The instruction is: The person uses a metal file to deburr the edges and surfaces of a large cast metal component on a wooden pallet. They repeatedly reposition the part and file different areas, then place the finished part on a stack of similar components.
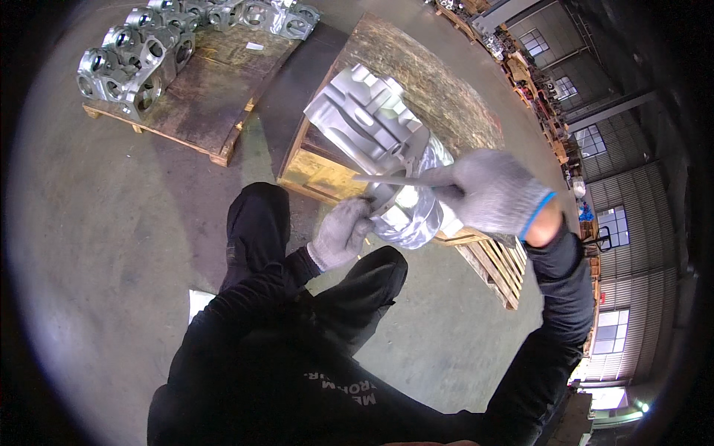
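Note:
A large silver metal casting [364, 119], ribbed at its far end and round at its near end, lies on a wooden crate [320, 172] in front of me. My left hand [343, 232], in a grey glove, grips the rim of the casting's round near opening, fingers closed at its edge. In my right hand [491, 189], gloved in grey with a blue cuff, is a flat, tapering metal file [398, 180]. The file's blade points left across the casting's round opening. Whether it touches the rim, I cannot tell.
At the far left, several similar silver castings [141, 63] stand on a wooden pallet [193, 119]. A slatted pallet [494, 267] sits to the right, beyond the crate. Loaded shelves or pallets [535, 97] line the wall on the right. My knees [256, 215] are close below the crate.

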A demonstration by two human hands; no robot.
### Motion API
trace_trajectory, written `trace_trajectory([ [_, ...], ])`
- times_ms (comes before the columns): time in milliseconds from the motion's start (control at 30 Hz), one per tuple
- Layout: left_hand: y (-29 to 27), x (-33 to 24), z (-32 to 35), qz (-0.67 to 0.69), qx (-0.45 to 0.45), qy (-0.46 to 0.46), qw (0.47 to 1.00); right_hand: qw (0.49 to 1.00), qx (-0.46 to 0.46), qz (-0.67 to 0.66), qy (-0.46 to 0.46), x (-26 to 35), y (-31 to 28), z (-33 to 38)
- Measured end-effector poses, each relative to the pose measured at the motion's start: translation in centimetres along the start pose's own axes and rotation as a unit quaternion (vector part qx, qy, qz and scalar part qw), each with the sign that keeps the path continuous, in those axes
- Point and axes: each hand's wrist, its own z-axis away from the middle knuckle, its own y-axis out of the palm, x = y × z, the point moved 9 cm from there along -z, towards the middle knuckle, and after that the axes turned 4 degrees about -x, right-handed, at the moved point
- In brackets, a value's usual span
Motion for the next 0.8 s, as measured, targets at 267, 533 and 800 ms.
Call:
trace_trajectory([
  [267, -0.5, 0.2, 0.6, 0.009, -0.019, 0.021, 1.000, 0.996, -0.056, 0.060, 0.022, 0.3, 1.7, 0.1],
  [533, -0.6, 0.2, 0.6, -0.017, -0.036, 0.020, 0.999, 0.998, 0.002, -0.005, 0.061, -1.9, 1.8, -0.9],
  [800, -0.5, 0.1, 0.1, -0.011, -0.063, 0.026, 0.998, 0.999, -0.028, -0.009, 0.040, -1.3, 1.5, 0.6],
])
